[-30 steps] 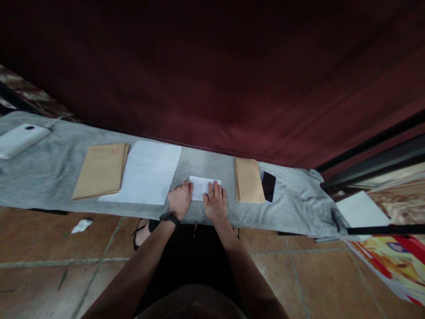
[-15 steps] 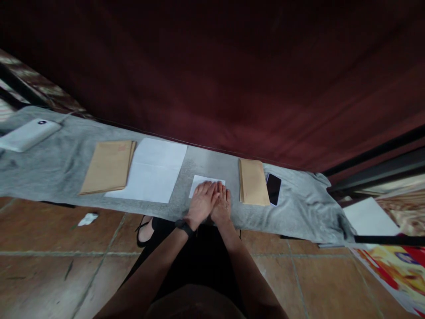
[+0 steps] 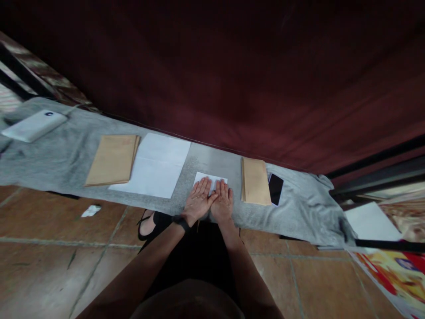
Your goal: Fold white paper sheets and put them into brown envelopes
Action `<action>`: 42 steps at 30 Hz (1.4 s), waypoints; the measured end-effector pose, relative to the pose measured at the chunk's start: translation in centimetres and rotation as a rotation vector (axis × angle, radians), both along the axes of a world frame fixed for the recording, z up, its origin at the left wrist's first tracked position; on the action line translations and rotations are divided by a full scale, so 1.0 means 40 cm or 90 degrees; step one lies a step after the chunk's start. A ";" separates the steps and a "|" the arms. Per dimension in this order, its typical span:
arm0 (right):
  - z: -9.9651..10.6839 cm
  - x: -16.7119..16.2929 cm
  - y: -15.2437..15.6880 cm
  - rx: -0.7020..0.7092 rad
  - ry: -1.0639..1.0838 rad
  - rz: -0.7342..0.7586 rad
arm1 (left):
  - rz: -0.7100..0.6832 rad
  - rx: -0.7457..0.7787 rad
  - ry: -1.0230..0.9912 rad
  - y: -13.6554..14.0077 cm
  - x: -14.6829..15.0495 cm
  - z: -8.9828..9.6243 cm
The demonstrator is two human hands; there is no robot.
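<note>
A small folded sheet of white paper (image 3: 211, 176) lies on the grey cloth, mostly covered by my two hands. My left hand (image 3: 198, 199), with a dark watch (image 3: 181, 223) at the wrist, rests flat on its left part. On the right part my right hand (image 3: 222, 201) lies flat, fingers stretched out. The thumbs meet in the middle. To the left are larger white sheets (image 3: 159, 164) and a stack of brown envelopes (image 3: 112, 159). Narrower brown envelopes (image 3: 255, 180) lie to the right of my hands.
A phone (image 3: 275, 188) sits partly under the narrow envelopes. A white device (image 3: 35, 126) with a cord lies at the far left of the cloth-covered bench (image 3: 307, 212). Behind the bench hangs a dark red cloth (image 3: 212, 88). A crumpled white scrap (image 3: 90, 211) is on the tiled floor.
My hands were close together, the left partly over the right. Now they have spread apart on the paper, the left hand further left. The whole view has shifted slightly.
</note>
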State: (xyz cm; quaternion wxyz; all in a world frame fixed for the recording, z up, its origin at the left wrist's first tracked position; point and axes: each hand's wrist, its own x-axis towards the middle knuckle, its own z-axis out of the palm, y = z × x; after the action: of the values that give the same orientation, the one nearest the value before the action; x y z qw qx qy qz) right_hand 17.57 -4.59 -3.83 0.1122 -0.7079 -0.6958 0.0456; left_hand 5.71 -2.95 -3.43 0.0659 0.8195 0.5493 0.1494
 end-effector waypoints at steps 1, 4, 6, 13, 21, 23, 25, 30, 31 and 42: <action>0.000 -0.001 -0.001 0.000 0.004 -0.008 | 0.007 0.007 0.006 -0.004 -0.008 -0.002; 0.000 0.006 -0.005 0.003 0.012 -0.033 | 0.034 0.024 0.015 -0.013 -0.031 -0.007; -0.001 0.019 -0.008 0.017 0.010 -0.047 | 0.045 0.033 0.020 -0.017 -0.044 -0.009; 0.010 0.044 -0.016 0.101 0.013 -0.093 | 0.054 0.045 0.019 -0.017 -0.051 -0.015; 0.015 -0.067 -0.056 0.043 0.090 0.139 | 0.020 0.012 0.020 -0.015 -0.062 -0.027; 0.006 -0.054 -0.076 0.060 0.070 0.125 | 0.025 0.005 0.026 -0.016 -0.060 -0.022; -0.002 -0.025 -0.094 0.083 0.045 0.117 | 0.037 0.003 0.029 -0.018 -0.054 -0.017; -0.016 0.038 -0.117 0.119 0.002 0.120 | 0.067 0.016 0.005 -0.025 -0.041 -0.009; -0.018 0.043 -0.117 0.122 -0.002 0.122 | 0.075 0.020 -0.001 -0.027 -0.040 -0.007; -0.015 0.046 -0.121 0.086 -0.046 0.138 | -0.126 0.044 -0.001 -0.074 -0.029 0.000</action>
State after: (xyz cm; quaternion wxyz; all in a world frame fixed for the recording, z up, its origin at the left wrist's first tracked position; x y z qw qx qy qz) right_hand 19.43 -9.42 -4.42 0.1292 -0.6205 -0.7733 -0.0151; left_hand 4.56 -5.92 -3.42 0.0526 0.8714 0.4603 0.1613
